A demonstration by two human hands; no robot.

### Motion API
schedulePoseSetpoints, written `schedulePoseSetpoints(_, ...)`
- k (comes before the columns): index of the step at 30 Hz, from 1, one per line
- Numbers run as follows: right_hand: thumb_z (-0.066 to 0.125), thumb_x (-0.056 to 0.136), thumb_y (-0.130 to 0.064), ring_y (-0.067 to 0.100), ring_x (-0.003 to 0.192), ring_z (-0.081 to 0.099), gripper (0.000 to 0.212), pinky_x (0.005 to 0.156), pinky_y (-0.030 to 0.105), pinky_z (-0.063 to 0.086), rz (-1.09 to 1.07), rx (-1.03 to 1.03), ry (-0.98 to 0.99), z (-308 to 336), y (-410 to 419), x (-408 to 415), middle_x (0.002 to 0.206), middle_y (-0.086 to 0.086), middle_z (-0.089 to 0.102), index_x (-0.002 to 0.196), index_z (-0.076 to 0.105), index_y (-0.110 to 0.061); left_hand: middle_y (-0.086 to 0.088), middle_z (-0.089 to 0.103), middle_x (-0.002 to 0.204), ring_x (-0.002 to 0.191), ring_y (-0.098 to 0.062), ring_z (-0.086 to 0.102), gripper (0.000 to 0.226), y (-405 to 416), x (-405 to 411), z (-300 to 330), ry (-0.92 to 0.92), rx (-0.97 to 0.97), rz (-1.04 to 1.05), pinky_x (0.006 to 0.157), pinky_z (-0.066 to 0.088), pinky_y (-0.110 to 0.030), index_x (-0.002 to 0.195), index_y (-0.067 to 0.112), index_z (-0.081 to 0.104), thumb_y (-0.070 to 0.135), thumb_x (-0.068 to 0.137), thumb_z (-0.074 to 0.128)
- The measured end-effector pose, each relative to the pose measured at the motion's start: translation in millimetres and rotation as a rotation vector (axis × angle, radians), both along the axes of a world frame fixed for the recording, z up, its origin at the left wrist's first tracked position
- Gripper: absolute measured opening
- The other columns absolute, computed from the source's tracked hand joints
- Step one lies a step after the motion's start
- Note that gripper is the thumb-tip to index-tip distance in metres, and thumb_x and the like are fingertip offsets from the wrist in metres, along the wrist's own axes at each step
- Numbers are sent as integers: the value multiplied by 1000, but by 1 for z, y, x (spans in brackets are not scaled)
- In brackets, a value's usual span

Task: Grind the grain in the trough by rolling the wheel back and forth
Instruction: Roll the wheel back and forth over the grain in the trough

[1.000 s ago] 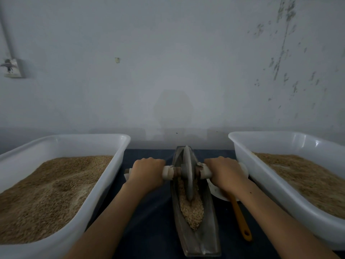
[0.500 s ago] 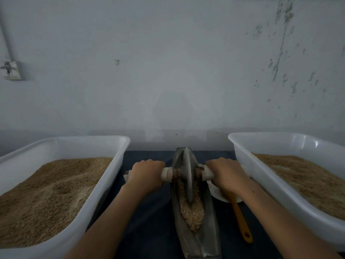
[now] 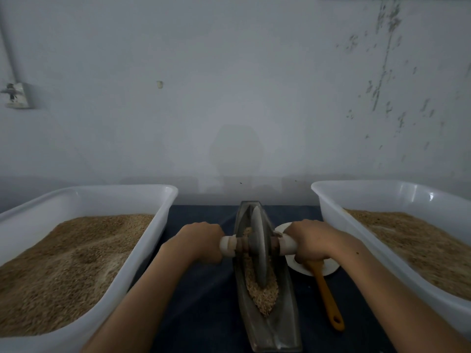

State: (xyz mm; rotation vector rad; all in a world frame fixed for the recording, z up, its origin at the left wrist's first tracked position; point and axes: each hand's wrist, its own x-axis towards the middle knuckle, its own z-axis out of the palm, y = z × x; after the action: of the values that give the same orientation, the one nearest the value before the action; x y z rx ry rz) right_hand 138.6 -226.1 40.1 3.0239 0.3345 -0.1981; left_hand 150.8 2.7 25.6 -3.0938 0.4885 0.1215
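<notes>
A long grey boat-shaped trough (image 3: 288, 317) lies lengthwise at the middle of the dark table. A grey grinding wheel (image 3: 258, 247) stands upright in it, about halfway along. Pale brown grain (image 3: 266, 295) fills the groove in front of and around the wheel. The wheel's axle has a pale handle on each side. My left hand (image 3: 197, 242) grips the left handle. My right hand (image 3: 309, 242) grips the right handle (image 3: 288, 245).
A white tub (image 3: 150, 248) full of grain stands to the left, another white tub (image 3: 339, 225) with grain to the right. A white dish (image 3: 328, 267) and an orange-handled utensil (image 3: 327, 299) lie just right of the trough. A grey wall rises behind the table.
The wheel and both hands have rolled a little toward me along the trough, from its far end to about its middle.
</notes>
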Motion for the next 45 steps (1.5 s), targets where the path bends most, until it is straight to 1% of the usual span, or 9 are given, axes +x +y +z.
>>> schedulePoseSetpoints(4,66,84,-20,20,98,61,37,87,34,52,-5,23,-20,-3,0,1,110,3,64,120,58,-21,2,63,97,83,-15,56,25,0,1,-2,-61,-5,-3,76,45,-29,105,21,59,29,82,66)
schedulePoseSetpoints(8,55,89,-15,21,96,61,18,79,31,47,19,45,-245,-12,3,3,107,2,64,106,56,-22,3,64,98,80,-11,53,20,0,3,-10,-278,-8,6,71,39,-27,102,24,57,33,85,61)
schedulePoseSetpoints(13,52,90,-13,23,96,61,19,76,32,43,48,57,-390,-18,3,3,105,2,64,107,51,-22,4,62,94,74,-12,48,14,-3,2,-16,-436,-14,41,67,35,-27,96,26,52,35,87,57)
schedulePoseSetpoints(16,55,89,-16,22,96,61,16,75,31,43,28,45,-313,-14,3,1,105,2,64,103,54,-23,3,63,96,77,-13,52,16,-2,3,-13,-332,-1,27,69,38,-28,99,24,56,31,85,59)
schedulePoseSetpoints(22,64,85,-20,19,97,61,39,79,29,47,19,-17,-45,1,3,-3,110,4,64,123,57,-20,3,59,88,81,-14,55,23,0,1,-2,1,-3,0,71,42,-27,100,20,58,29,81,67)
schedulePoseSetpoints(25,65,85,-21,19,98,61,40,83,30,49,16,-14,-13,3,3,-4,111,4,64,124,57,-20,6,56,83,79,-13,55,20,0,1,-1,41,-18,-4,70,41,-26,95,22,56,29,81,68)
schedulePoseSetpoints(36,56,88,-15,23,101,60,20,73,30,38,-20,14,-342,-15,10,1,109,2,63,107,52,-22,4,63,96,80,-14,54,9,-4,3,-18,-447,-55,32,67,34,-28,94,28,49,31,88,56)
schedulePoseSetpoints(40,58,87,-16,22,100,60,22,80,32,45,-14,19,-235,-10,5,1,109,3,63,108,57,-22,2,63,100,90,-16,60,17,-2,4,-14,-355,-7,7,71,39,-27,103,24,55,28,87,59)
schedulePoseSetpoints(45,65,85,-21,20,98,61,39,80,30,47,3,-15,-30,0,4,-4,111,4,63,123,56,-19,-1,64,106,95,-18,60,34,0,3,-3,-18,16,18,81,45,-30,112,21,58,27,81,69)
